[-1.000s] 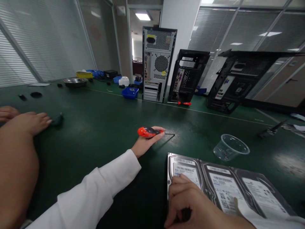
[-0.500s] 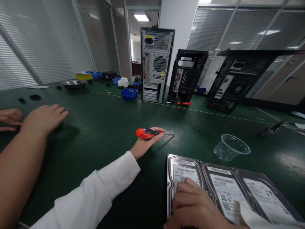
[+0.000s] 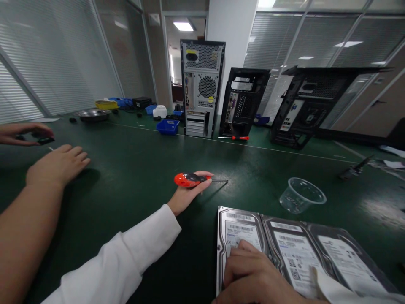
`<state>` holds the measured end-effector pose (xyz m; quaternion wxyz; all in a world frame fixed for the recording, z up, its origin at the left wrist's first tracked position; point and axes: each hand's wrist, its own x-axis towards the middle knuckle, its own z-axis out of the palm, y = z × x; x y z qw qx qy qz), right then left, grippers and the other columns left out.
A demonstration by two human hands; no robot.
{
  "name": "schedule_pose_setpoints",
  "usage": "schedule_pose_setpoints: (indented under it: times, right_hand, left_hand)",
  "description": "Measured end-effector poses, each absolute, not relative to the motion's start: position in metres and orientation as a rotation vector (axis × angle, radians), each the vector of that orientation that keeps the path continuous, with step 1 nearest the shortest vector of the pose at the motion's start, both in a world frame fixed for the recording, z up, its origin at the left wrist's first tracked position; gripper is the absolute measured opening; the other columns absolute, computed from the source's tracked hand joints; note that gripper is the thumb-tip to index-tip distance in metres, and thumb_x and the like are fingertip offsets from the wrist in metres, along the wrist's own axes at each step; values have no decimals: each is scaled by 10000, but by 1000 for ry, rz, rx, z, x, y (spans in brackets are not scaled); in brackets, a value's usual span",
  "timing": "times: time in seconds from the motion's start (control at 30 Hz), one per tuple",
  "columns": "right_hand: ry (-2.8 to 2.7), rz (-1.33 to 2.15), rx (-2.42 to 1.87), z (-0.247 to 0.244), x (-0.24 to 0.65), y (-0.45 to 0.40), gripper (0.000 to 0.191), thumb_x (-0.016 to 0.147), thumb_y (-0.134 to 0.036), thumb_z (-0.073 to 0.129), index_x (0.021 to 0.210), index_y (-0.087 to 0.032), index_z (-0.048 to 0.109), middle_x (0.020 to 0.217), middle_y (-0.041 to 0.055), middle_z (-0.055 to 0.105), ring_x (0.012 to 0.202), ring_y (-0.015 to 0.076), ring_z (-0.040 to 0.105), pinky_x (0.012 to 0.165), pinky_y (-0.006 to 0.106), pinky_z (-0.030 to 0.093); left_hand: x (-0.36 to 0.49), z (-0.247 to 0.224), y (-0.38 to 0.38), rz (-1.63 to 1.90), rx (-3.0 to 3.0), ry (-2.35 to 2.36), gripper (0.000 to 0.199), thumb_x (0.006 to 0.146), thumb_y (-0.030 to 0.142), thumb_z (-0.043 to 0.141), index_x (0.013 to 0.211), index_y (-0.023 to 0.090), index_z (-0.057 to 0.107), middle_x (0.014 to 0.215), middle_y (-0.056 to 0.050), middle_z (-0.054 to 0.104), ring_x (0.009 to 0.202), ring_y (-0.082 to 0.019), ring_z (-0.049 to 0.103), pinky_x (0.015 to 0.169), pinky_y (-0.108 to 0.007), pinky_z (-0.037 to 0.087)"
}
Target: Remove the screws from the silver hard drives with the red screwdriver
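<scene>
My left hand (image 3: 190, 192) is closed on a red and black screwdriver (image 3: 190, 180), whose thin shaft points right just above the green table (image 3: 136, 181). At the lower right, my right hand (image 3: 253, 272) lies with curled fingers on the leftmost hard drive (image 3: 242, 230); whether it pinches anything is hidden. A second hard drive (image 3: 292, 249) and a third hard drive (image 3: 348, 257) sit beside it in a row, labels up. Behind them stands a clear plastic cup (image 3: 300, 196).
Another person's hands (image 3: 60, 166) are at the left, one holding a small dark part (image 3: 46, 140). Computer cases (image 3: 202, 88) stand at the back with a red screwdriver (image 3: 240, 138) before them. A blue bin (image 3: 167, 126) and metal bowl (image 3: 93, 115) sit further left.
The other person's far hand has lifted and moved right with a dark part. The whole view has shifted slightly; my hands keep their places by the screwdriver and drive.
</scene>
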<state>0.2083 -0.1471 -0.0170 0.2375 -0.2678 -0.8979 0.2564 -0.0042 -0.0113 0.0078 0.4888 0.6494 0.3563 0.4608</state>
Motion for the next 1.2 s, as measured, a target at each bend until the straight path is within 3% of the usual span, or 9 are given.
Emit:
schedule_pose_setpoints:
  times: [0.23, 0.67, 0.73, 0.77, 0.83, 1.03, 1.13, 1.2]
  right_hand:
    - [-2519, 792, -757, -16, 212, -150, 280, 931, -542, 719, 1039, -307, 825, 777, -21, 707, 765, 131, 647, 891, 335, 394]
    - [-2460, 703, -665, 5, 213, -160, 329, 1027, -509, 579, 1046, -255, 787, 814, 9, 719, 785, 145, 642, 815, 303, 442]
    - [-2419, 833, -851, 12, 213, -162, 298, 1052, -449, 550, 1128, -252, 760, 1042, 48, 753, 1011, 168, 676, 1012, 309, 424]
    - [-2438, 831, -823, 12, 213, -161, 319, 1056, -452, 539, 1143, -239, 760, 1020, 53, 755, 994, 164, 675, 1002, 304, 429]
    - [-2438, 749, -638, 6, 212, -158, 352, 1049, -497, 543, 1047, -253, 796, 819, 19, 719, 789, 139, 643, 858, 295, 449]
    - [-2464, 764, -616, -13, 211, -151, 389, 1038, -536, 545, 1070, -247, 803, 766, 14, 691, 738, 133, 616, 854, 302, 438]
    - [-2350, 823, -593, 8, 211, -155, 415, 1050, -519, 527, 1007, -225, 816, 770, 30, 699, 769, 142, 634, 817, 297, 445]
    - [-2364, 1065, -812, 26, 211, -158, 352, 1039, -484, 568, 995, -240, 817, 905, 53, 723, 895, 163, 662, 891, 303, 463]
  left_hand:
    - [-3, 7, -10, 1119, 1571, 888, 434, 859, 516, 737, 1120, 170, 752, 947, -60, 678, 721, -138, 539, 704, -279, 481]
    - [-3, 9, -11, 1111, 1574, 878, 404, 868, 492, 718, 1117, 174, 734, 893, -46, 649, 687, -125, 503, 680, -270, 481]
    - [-2, 10, -12, 1112, 1578, 875, 405, 869, 491, 716, 1115, 170, 733, 892, -47, 646, 690, -125, 506, 680, -270, 478]
    - [-2, 10, -12, 1111, 1580, 874, 403, 869, 490, 716, 1114, 170, 732, 888, -47, 644, 693, -127, 507, 679, -271, 476]
    - [-2, 10, -12, 1112, 1583, 872, 400, 869, 492, 717, 1111, 174, 734, 875, -45, 642, 696, -131, 509, 673, -271, 472]
    - [-2, 10, -11, 1115, 1584, 864, 416, 865, 505, 720, 1113, 171, 739, 891, -50, 654, 695, -131, 515, 674, -270, 467]
    - [-2, 11, -12, 1123, 1587, 867, 401, 866, 488, 722, 1104, 165, 739, 889, -49, 655, 695, -131, 521, 687, -276, 467]
    - [-2, 11, -12, 1131, 1587, 871, 394, 866, 485, 724, 1093, 163, 738, 873, -46, 654, 693, -132, 521, 685, -276, 463]
